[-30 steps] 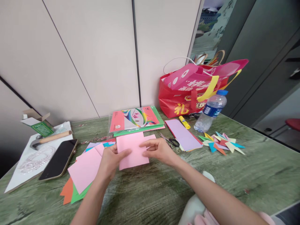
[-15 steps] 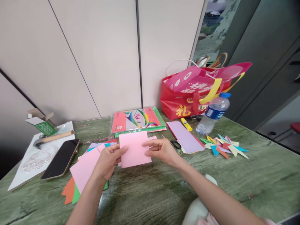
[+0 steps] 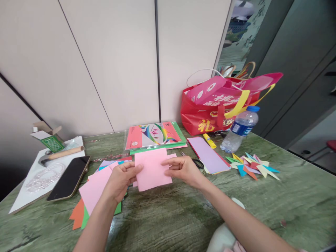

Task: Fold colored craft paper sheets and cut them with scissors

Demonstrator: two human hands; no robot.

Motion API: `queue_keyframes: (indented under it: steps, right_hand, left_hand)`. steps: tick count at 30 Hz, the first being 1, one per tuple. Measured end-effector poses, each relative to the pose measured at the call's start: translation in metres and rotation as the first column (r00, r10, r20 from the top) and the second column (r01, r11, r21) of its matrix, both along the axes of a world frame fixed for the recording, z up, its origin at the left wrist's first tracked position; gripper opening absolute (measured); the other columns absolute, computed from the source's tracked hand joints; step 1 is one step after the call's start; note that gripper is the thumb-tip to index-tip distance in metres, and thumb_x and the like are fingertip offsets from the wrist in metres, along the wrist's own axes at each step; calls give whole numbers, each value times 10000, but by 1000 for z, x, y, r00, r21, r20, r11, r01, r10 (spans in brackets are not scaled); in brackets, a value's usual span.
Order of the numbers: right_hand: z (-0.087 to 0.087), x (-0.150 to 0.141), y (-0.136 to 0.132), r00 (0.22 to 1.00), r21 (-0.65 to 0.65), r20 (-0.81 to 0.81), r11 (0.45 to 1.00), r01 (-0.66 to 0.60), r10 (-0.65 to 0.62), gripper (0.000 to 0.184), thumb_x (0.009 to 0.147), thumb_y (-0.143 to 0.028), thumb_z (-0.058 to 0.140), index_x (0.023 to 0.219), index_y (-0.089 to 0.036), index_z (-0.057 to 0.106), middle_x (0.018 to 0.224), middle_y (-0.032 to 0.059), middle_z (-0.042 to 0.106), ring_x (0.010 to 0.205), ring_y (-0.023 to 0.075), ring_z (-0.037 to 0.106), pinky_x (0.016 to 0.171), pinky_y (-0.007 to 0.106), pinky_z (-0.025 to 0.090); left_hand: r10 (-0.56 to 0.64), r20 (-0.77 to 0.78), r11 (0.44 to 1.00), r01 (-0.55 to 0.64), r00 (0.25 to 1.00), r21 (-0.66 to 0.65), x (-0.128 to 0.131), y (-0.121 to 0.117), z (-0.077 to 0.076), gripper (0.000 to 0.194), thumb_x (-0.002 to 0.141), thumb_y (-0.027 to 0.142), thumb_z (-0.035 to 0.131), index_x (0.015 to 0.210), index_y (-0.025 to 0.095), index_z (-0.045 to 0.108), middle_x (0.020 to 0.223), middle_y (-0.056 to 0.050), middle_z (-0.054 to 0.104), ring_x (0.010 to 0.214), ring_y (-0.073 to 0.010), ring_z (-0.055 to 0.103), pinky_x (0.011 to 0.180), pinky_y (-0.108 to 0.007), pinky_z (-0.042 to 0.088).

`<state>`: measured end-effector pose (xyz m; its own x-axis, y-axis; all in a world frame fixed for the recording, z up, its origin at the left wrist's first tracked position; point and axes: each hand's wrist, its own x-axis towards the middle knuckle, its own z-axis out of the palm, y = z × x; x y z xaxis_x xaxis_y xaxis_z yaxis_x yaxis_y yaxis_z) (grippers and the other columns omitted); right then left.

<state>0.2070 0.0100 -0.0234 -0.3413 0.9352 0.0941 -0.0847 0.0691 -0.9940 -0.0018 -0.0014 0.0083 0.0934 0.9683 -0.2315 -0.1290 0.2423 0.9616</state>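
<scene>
A pink sheet of paper [image 3: 153,171], roughly square and apparently folded, is held up above the table between both hands. My left hand [image 3: 125,178] pinches its left edge, thumb in front and fingers behind. At the right edge, my right hand [image 3: 185,171] grips the paper with bent fingers; a strip of pink shows behind it. Under and beside my left wrist lies a pile of coloured paper sheets [image 3: 96,187], a pink one on top. Scissors [image 3: 198,163] with black handles lie just beyond my right hand, partly hidden.
Behind stands a packet of coloured paper [image 3: 154,134]. To the right are a purple paper stack [image 3: 208,154], glue stick [image 3: 209,141], water bottle [image 3: 240,129], red bag [image 3: 210,105] and folded paper pieces [image 3: 253,165]. Left are a phone [image 3: 69,178], hammer [image 3: 61,154] and small box [image 3: 49,138].
The pink paper and both hands sit slightly lower and further right in the picture, and the whole view has shifted a little the same way. Both hands keep their hold.
</scene>
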Motion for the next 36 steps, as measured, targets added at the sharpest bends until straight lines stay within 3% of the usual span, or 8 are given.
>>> queue_keyframes:
  steps: [6, 13, 21, 28, 36]
  right_hand:
    - [-2, -3, -2, 999, -2, 3, 999, -45, 45, 303, 572, -228, 713, 856, -129, 687, 531, -35, 532, 468, 58, 413, 464, 202, 345]
    - [-3, -2, -2, 996, -4, 7, 996, -84, 84, 305, 587, -228, 705, 877, -136, 682, 503, -49, 490, 452, 48, 376, 459, 197, 308]
    - [-5, -1, 0, 997, -3, 37, 998, -66, 66, 354, 579, -278, 708, 893, -119, 677, 481, -50, 463, 452, 52, 368, 446, 198, 287]
    - [-5, -3, -1, 998, 6, 29, 998, -63, 63, 327, 583, -251, 702, 889, -137, 681, 502, -41, 504, 461, 59, 405, 462, 203, 321]
    - [-6, -2, 0, 999, -4, 16, 999, -51, 51, 328, 576, -251, 708, 881, -134, 682, 487, -52, 483, 449, 51, 378, 454, 201, 311]
  left_hand:
    - [5, -12, 999, -5, 1000, 49, -3, -1, 2, 260, 582, 362, 699, 667, 125, 636, 588, -22, 617, 514, -118, 538, 527, -241, 426]
    - [108, 7, 991, -108, 994, 77, -3, 0, -2, 237, 546, 275, 734, 494, 128, 555, 462, 25, 548, 427, -68, 470, 447, -191, 371]
    - [84, 39, 993, -87, 996, 85, -3, 0, 1, 184, 604, 297, 696, 645, 129, 633, 570, -8, 611, 545, -109, 550, 570, -228, 438]
    - [212, 14, 963, -211, 977, 165, -1, 0, 1, 222, 532, 297, 734, 529, 121, 598, 493, 7, 565, 461, -80, 477, 462, -195, 358]
    - [175, 33, 974, -178, 984, 141, 1, -1, 3, 228, 577, 328, 702, 673, 127, 656, 530, 10, 572, 495, -94, 491, 521, -228, 398]
